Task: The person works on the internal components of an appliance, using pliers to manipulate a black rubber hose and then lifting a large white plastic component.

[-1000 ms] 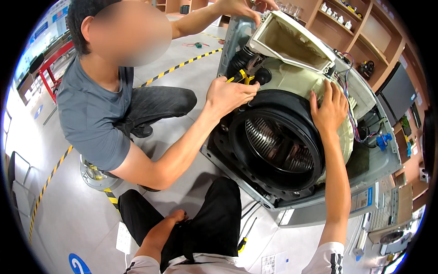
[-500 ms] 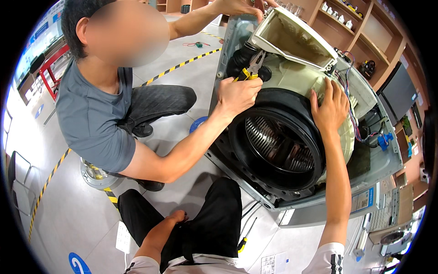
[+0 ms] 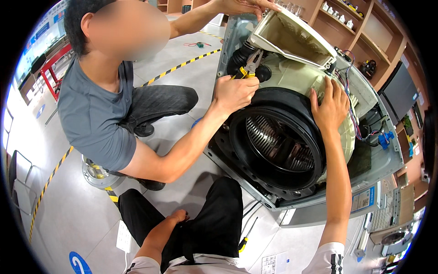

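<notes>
Head view: a person looked down at an open-fronted washing machine [image 3: 303, 78] standing on a pale tiled floor [image 3: 278, 230], its grey cabinet [image 3: 386, 156] tilted across the right half of the scene. The person's right hand [image 3: 329, 107] lay with fingers spread on the cream tub [image 3: 283, 73], just beside the black rubber seal [image 3: 292, 101], gripping nothing. Inside that ring showed the ribbed steel drum [image 3: 263, 130]. The left hand [image 3: 179, 215] rested low by black trousers [image 3: 218, 205], its fingers curled; whether it held something could not be told.

At the cabinet's left edge crouched a co-worker in a grey T-shirt [image 3: 98, 109]. One hand of the co-worker [image 3: 235, 93] gripped yellow-and-black pliers [image 3: 249, 69] near the cabinet's upper left corner, close to a ribbed black hose [image 3: 241, 55]; contact between the two was unclear. The co-worker's other hand [image 3: 242, 6] was at the top end of a pale, box-like housing [image 3: 292, 34] above the tub.

Thin coloured wires [image 3: 350, 107] ran toward a blue connector [image 3: 385, 140] by the cabinet's right edge. A yellow-and-black screwdriver [image 3: 244, 244] lay on the floor near the cabinet's closest lower corner.
</notes>
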{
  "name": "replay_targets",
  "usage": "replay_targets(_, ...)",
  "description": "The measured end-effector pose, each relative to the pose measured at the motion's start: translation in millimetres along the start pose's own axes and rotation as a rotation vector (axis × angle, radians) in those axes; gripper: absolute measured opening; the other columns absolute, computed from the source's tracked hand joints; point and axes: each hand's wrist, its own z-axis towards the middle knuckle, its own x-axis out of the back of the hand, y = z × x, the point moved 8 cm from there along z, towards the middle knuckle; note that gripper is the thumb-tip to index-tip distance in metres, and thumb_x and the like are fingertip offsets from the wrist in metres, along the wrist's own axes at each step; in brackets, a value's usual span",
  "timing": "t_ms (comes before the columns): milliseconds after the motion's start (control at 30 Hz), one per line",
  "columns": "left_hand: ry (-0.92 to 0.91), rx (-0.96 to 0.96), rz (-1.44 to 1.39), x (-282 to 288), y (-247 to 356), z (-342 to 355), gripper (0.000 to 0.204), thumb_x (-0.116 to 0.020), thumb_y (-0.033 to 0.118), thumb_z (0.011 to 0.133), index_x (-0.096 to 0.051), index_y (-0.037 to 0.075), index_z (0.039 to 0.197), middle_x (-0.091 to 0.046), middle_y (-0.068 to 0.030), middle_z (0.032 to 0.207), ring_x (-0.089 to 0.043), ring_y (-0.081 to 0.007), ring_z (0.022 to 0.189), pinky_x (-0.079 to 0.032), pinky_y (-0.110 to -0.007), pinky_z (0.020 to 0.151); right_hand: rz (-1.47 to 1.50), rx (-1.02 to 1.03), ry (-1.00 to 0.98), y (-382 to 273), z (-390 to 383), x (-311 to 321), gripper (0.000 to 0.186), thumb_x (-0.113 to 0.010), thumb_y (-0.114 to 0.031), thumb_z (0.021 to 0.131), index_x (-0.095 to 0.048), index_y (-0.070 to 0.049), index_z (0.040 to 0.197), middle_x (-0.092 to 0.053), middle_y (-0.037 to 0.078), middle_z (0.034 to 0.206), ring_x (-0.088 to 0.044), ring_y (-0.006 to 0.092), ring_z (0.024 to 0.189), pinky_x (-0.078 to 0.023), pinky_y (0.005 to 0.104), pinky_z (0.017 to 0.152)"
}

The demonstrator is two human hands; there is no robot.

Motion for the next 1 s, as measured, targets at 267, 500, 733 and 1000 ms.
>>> replay_targets(267,0.042,-0.034,0.062,12.1,21.9,-12.4,0.049,-0.06,0.042,0.09,-0.063,0.005,0.122,-0.066,-0.0223,0.112,-0.062,-0.0385,0.106,-0.048,-0.045,0.092,-0.013,0.011,0.008,1.3,-0.1,2.7,0.05,-0.067,-0.04,0.083,-0.059,-0.011,0.124,-0.058,0.011,0.121,-0.053,0.0295,0.113,-0.039,0.0439,0.096)
replay_targets(500,0.054,-0.036,0.078,14.3,17.6,-16.2,0.051,-0.062,0.044,0.086,-0.064,0.006,0.12,-0.064,-0.0224,0.115,-0.061,-0.0382,0.108,-0.047,-0.045,0.094,0.005,0.003,0.013,-1.1,0.2,1.7,0.049,-0.067,-0.039,0.084,-0.059,-0.011,0.123,-0.058,0.011,0.12,-0.053,0.0293,0.113,-0.039,0.044,0.097)
replay_targets(733,0.073,-0.053,0.018,25.1,33.1,-29.5,0.047,-0.062,0.039,0.087,-0.064,0.005,0.119,-0.064,-0.0224,0.117,-0.06,-0.0381,0.109,-0.047,-0.045,0.095,-0.011,-0.004,0.009,-0.7,0.7,2.0,0.05,-0.067,-0.039,0.084,-0.059,-0.011,0.124,-0.058,0.01,0.12,-0.053,0.0289,0.113,-0.039,0.0441,0.097)
replay_targets(1000,0.04,-0.026,-0.009,36.2,50.5,-44.5,0.047,-0.062,0.039,0.088,-0.064,0.005,0.12,-0.066,-0.0225,0.111,-0.062,-0.0377,0.106,-0.049,-0.044,0.092,-0.006,0.001,0.015,0.4,-0.3,0.9,0.05,-0.067,-0.039,0.083,-0.059,-0.012,0.124,-0.058,0.01,0.12,-0.053,0.0289,0.113,-0.039,0.0438,0.097)
